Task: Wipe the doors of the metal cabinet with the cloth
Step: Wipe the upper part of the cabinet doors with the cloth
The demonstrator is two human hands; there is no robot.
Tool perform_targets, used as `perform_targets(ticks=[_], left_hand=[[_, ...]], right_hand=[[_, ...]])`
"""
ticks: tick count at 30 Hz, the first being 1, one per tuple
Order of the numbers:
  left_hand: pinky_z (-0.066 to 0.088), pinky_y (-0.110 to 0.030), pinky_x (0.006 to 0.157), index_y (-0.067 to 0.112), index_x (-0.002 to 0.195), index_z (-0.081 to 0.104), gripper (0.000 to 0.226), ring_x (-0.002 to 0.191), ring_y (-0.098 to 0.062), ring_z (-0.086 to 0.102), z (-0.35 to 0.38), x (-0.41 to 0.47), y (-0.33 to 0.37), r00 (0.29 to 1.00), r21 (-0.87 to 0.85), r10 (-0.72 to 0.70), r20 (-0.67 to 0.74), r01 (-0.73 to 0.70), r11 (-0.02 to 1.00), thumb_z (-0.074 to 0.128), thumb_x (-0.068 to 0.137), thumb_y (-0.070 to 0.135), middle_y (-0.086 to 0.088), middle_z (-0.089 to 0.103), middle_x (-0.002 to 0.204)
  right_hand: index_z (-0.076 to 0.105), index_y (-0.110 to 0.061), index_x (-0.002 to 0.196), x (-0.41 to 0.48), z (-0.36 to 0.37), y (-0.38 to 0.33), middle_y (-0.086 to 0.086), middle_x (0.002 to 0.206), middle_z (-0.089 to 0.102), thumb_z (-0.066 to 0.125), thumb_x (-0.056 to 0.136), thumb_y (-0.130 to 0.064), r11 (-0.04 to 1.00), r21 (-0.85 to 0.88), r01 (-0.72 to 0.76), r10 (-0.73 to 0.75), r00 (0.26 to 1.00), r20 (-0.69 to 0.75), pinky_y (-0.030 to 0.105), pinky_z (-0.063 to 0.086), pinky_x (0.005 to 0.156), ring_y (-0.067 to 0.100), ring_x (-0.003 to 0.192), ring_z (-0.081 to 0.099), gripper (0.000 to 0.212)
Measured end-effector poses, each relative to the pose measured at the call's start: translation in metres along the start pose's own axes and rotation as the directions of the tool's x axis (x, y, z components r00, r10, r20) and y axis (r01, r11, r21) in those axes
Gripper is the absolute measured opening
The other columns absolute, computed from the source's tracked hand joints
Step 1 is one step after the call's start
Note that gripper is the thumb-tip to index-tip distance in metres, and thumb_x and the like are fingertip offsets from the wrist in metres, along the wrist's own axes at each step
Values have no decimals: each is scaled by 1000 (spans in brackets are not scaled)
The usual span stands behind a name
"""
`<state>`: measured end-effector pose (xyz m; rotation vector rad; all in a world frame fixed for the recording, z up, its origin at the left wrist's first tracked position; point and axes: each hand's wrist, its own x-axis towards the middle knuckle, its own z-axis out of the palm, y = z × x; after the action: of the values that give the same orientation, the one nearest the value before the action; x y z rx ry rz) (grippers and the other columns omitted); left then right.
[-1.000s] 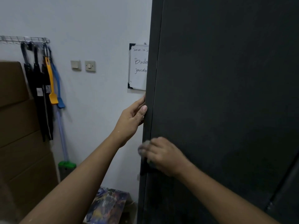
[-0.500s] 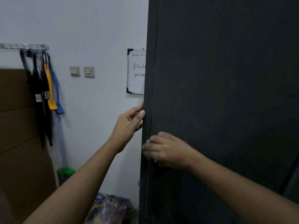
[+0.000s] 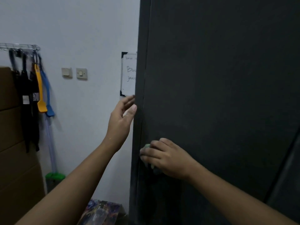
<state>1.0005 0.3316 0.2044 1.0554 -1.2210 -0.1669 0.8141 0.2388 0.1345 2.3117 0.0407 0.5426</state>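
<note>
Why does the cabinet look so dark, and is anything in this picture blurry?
Head view: dim, even light leaves the dark cabinet door nearly featureless, no glare; the pale wall is brighter, with soft shadows beside the hanging tools; the right hand and its cloth look slightly smeared.

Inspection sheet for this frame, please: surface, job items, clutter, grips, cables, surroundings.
Surface: dark cabinet door, matte, shut.
Job's things: pale green cloth, bunched, mostly hidden under the right hand.
Clutter: colourful item on the floor beside the cabinet; brown cardboard boxes at far left.
Grips: left hand has fingers straight and its thumb on the cabinet's side edge; right hand curves its fingers over the cloth and presses it on the door.
Cables: nothing seen.
Surroundings: white wall, whiteboard, wall switches, wire rack with hanging brushes, green-headed broom.
</note>
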Motion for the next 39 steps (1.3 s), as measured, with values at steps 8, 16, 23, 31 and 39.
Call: perform_targets(ticks=[8,16,23,31,39], left_hand=[[26,-41,115,18,155,9,75,139,-27,28,57,13,14,992,262,43,-118,-10,965,55,98,32,-6,27,155],[27,-51,116,17,155,8,76,139,-31,27,63,12,6,983,335,74,-169,-14,942,54,98,38,-8,26,154],[23,-46,116,17,155,3,78,141,-30,22,61,6,9,989,342,74,-127,-27,939,52,99,38,-7,20,158],[20,-44,117,17,156,2,76,143,-28,20,60,7,5,991,310,70,-118,-30,950,50,101,33,-6,17,160],[30,-26,117,25,157,20,61,141,0,34,29,2,-9,991,136,128,-29,-123,983,44,103,8,12,34,156]], right_hand=[[76,-15,112,-55,-82,77,-4,127,67,43,105,-21,857,85,-508,473,712,-518,45,51,82,22,103,66,34],[73,-17,115,-99,-23,32,-4,133,64,78,84,-16,983,69,-173,185,945,-269,40,49,89,22,114,64,31],[71,-24,121,-146,-32,34,-9,136,61,71,93,-27,992,-77,-99,87,986,-140,37,50,90,18,113,64,28],[71,-6,119,-58,-73,89,7,131,65,63,92,1,714,196,-673,628,490,-604,46,47,97,33,108,64,29],[54,-17,141,-9,-17,12,4,153,44,63,86,-22,996,-72,-58,61,997,41,44,30,116,26,138,40,56]])
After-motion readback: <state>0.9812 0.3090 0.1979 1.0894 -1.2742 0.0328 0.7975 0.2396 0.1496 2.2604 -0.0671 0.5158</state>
